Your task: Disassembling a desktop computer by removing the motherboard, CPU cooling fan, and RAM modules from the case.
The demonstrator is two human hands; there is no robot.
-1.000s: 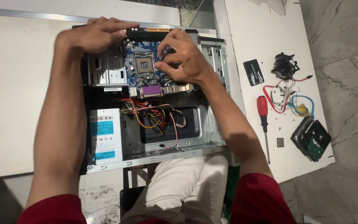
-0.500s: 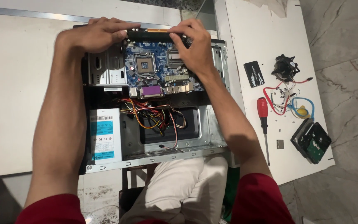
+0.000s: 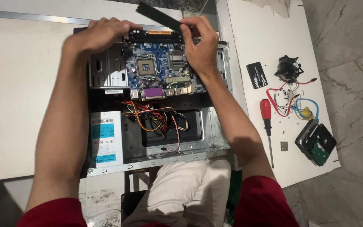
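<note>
An open computer case (image 3: 216, 134) lies on a white table, with a blue motherboard (image 3: 158, 69) in its far half. My right hand (image 3: 200, 46) pinches one end of a long dark memory stick (image 3: 156, 14), which is tilted up and away above the board's far edge. At that same edge my left hand (image 3: 101, 35) rests, fingers curled over the case rim and the memory slots (image 3: 154, 38). The board's square processor socket (image 3: 145, 66) shows between my hands.
A power supply (image 3: 106, 138) and a tangle of coloured wires (image 3: 156, 117) fill the case's near half. On the white board to the right lie a red-handled screwdriver (image 3: 266, 122), a cooler fan (image 3: 288, 69), loose cables (image 3: 293, 103), a hard drive (image 3: 316, 143) and a small black card (image 3: 257, 75).
My right hand moved from the middle of the motherboard to its far edge, then lifted the memory stick up and clear of the slot. My left hand stayed at the far rim.
</note>
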